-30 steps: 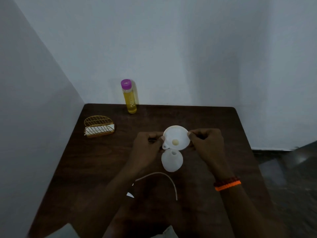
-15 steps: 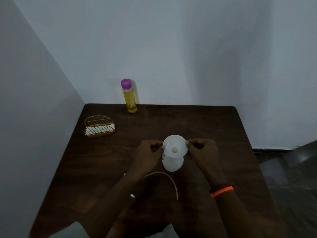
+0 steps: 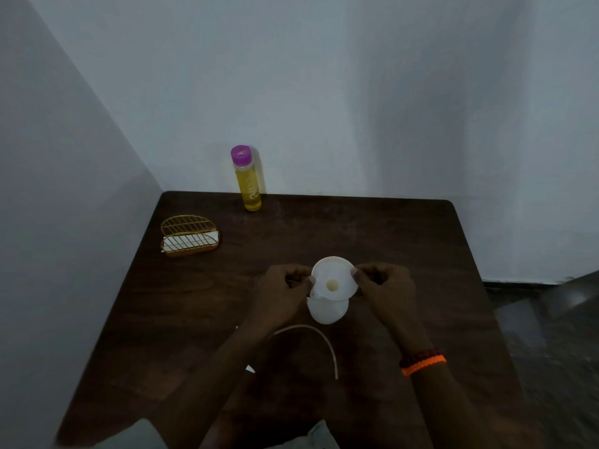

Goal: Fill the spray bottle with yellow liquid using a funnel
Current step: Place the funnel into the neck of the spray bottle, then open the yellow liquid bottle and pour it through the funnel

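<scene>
Dark wood table (image 3: 405, 241) in pale-walled corner, grey floor (image 3: 551, 335) at right

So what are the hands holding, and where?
Both hold the white funnel by its rim: left hand pinches the left edge, right hand the right edge.

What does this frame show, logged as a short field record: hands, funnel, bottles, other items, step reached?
left hand: pinches the funnel's left rim
right hand: pinches the funnel's right rim
funnel: white, upright over the spray bottle's mouth
spray bottle: white, standing on the table, spray head off
yellow liquid bottle: upright at the far edge, purple cap on
dip tube: curved, lying on the table near the person
wire rack: gold, far left
step: funnel at the bottle, pouring not begun
</scene>
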{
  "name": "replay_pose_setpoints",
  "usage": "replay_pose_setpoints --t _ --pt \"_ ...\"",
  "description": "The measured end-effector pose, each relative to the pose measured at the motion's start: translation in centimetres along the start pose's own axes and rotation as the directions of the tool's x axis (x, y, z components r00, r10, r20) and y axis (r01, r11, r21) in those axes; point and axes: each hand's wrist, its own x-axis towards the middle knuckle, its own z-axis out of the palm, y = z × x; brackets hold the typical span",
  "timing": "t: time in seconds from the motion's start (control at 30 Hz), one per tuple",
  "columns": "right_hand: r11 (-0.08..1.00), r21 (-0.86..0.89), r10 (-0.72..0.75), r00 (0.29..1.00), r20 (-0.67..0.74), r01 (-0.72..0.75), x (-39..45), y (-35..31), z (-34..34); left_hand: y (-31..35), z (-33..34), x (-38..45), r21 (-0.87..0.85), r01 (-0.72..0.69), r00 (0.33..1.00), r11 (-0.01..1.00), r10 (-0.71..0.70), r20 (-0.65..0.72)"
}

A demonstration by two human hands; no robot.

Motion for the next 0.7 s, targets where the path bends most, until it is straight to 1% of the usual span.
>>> replay_pose_setpoints --t 0.17,0.3,0.4,0.57,0.7 --pt "0.999 0.012 -0.033 0.999 -0.013 0.033 0.5 -0.3 -0.4 -0.1 -0.4 0.1 -0.018 0.023 1.0 1.0 -0.023 0.004" --pt "0.998 -0.018 -0.058 0.997 -0.041 0.057 2.1 -0.9 -1.3 0.2 -1.4 0.6 0.002 0.046 0.998 0.999 -0.046 -0.032" --pt "0.997 -0.029 -0.074 0.997 -0.022 0.074 4.2 -1.9 -2.2 0.2 -3.3 2.0 0.045 0.084 0.994 0.995 -0.08 -0.078" --pt "0.986 -0.093 -0.132 0.987 0.095 0.141 9.6 -4.8 -1.5 0.0 -8.4 6.1 0.13 0.079 0.973 0.988 -0.048 -0.225" --pt "0.929 -0.211 -0.249 0.935 0.252 0.304 15.0 -7.1 1.5 -0.3 -11.7 10.8 0.224 0.069 0.953 0.972 0.002 -0.303"
